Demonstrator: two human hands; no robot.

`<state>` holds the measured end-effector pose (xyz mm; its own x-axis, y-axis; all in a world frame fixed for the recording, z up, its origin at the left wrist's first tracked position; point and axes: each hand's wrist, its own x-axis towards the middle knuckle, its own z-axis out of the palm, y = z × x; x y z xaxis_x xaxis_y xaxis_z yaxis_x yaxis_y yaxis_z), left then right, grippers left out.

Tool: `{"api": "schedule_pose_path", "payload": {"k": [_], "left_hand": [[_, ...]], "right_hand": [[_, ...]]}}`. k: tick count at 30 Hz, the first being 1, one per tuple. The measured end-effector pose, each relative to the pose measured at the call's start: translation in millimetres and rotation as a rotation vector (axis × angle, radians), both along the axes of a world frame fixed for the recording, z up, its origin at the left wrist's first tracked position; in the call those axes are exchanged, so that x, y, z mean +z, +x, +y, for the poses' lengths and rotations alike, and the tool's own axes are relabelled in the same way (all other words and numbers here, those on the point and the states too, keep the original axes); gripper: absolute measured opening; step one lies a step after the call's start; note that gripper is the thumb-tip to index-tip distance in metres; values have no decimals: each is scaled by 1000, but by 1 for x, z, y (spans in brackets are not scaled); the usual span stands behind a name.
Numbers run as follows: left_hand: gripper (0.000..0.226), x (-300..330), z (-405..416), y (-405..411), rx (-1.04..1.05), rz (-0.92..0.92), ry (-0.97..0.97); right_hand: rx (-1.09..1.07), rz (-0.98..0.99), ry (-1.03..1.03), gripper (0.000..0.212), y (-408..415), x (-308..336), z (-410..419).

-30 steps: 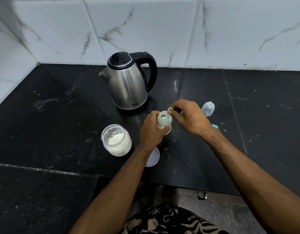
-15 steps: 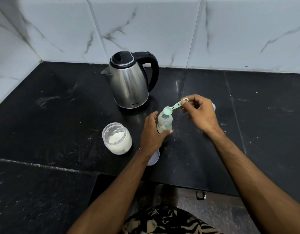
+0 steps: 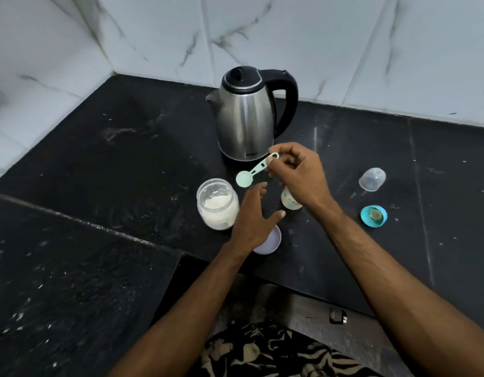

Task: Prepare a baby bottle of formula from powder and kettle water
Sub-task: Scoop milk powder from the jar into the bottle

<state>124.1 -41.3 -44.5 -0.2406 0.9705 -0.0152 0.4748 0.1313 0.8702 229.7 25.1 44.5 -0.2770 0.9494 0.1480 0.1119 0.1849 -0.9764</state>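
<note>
Our right hand (image 3: 298, 175) pinches the mint-green plastic measuring scoop (image 3: 255, 171) above the open glass powder jar (image 3: 217, 204); our left hand (image 3: 255, 216) hovers with fingers spread, holding nothing.

On the black stone surface (image 3: 99, 164), the stainless steel electric kettle with a black handle (image 3: 247, 115) stands farthest back, near the marble-tiled wall (image 3: 289, 36). In front of it and to the left sits the clear open jar of white powder (image 3: 217, 204), and the round lilac lid (image 3: 269, 240) lies just in front and to the right of that jar. The small printed baby bottle (image 3: 289, 201) stands right of the jar, directly in front of the kettle (largely hidden behind the right hand (image 3: 300, 175)). The mint plastic measuring scoop (image 3: 255, 171) hangs above the surface between jar and kettle. Well to the right lies the clear domed bottle cap (image 3: 372, 179), with the teal ring with its teat (image 3: 374, 216) just in front of it. The left hand (image 3: 253, 219) hovers between jar and bottle, over the lid.
</note>
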Motion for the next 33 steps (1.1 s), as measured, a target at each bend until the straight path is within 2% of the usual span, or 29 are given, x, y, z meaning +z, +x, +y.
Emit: {"api": "schedule_pose_path", "payload": {"k": [3,7,13,16,21,26,30,33], "left_hand": [[71,0,-5,-1,4,43,6],[58,1,-11,-2,15,116,2],[45,-3,-16,-2,-31,176,-163],[45,-5,-18,-4,-17,129,-223],[42,-1,-20,-4,11,93,-193],[48,8,-18,-1,-9,80,-144],[64,14,-14,2,11,39,-81],[66,13,-6,3,6,6,-48]], "right_hand": [[54,-57,40,14,-26,1,-4],[111,-238,107,13,-50,-5,-10],[218,-424,194,12,-66,-15,-17],[250,-448,206,10,-69,-19,-19],[275,-539,267,8,-68,-22,-19],[229,-513,328,8,-63,-13,-13],[154,-442,253,10,-50,-6,3],[122,-362,179,12,-37,-1,21]]}}
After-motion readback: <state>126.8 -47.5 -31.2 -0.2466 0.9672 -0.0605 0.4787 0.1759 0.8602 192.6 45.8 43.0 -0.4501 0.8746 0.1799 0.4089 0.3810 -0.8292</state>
